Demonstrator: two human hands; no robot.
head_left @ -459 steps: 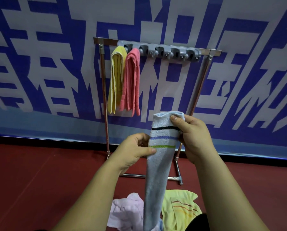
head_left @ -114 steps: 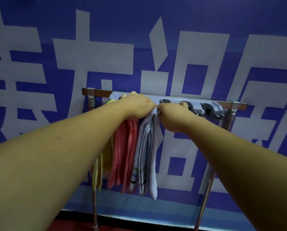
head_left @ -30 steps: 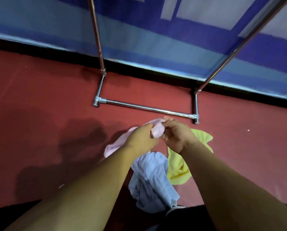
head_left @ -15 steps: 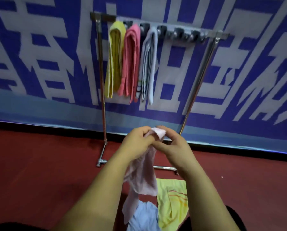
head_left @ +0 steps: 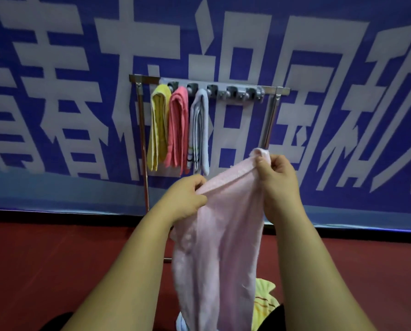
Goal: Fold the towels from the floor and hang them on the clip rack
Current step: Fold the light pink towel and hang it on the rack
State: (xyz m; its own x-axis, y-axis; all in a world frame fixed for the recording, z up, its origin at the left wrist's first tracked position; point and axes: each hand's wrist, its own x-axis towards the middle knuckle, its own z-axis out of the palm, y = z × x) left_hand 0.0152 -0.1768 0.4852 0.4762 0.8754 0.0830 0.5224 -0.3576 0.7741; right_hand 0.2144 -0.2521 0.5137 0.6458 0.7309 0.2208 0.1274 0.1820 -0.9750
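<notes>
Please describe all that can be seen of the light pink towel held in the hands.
The light pink towel looks like soft terry cloth, plain. It hangs unfolded and wrinkled in front of the clip rack. The left hand and right hand pinch its top edge, the right end higher. Its lower end leaves the picture.

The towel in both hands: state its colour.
The towel is plain pale pink, seen best in the head view.
</notes>
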